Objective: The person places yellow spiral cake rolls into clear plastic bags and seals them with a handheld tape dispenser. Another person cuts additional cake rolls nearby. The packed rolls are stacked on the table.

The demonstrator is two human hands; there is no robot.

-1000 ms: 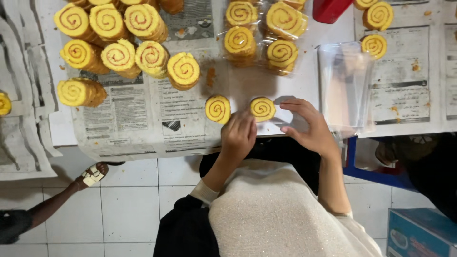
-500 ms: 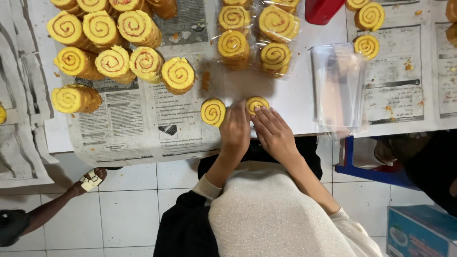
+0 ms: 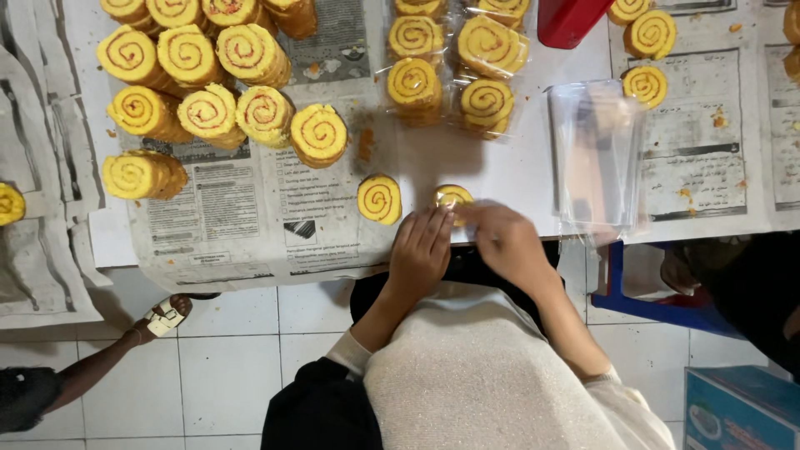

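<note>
My left hand (image 3: pixel 421 250) and my right hand (image 3: pixel 504 242) meet at the table's near edge over a yellow swirl-cake slice (image 3: pixel 452 198) that lies in clear plastic wrap. Both hands press on the wrap around that slice; my fingers cover its lower half. A second, bare slice (image 3: pixel 379 199) lies just left of it on the newspaper (image 3: pixel 250 225). A stack of clear plastic bags (image 3: pixel 596 158) lies to the right of my right hand.
Rolls of sliced swirl cake (image 3: pixel 208 83) are piled at the back left. Several wrapped slices (image 3: pixel 454 71) sit at the back centre, loose slices (image 3: pixel 650 50) at the back right, beside a red container (image 3: pixel 571 21). Another person's sandalled foot (image 3: pixel 162 317) rests on the tiled floor.
My right hand has moved left from beside the slice onto it, joining my left hand. The slice is now partly covered by my fingers.
</note>
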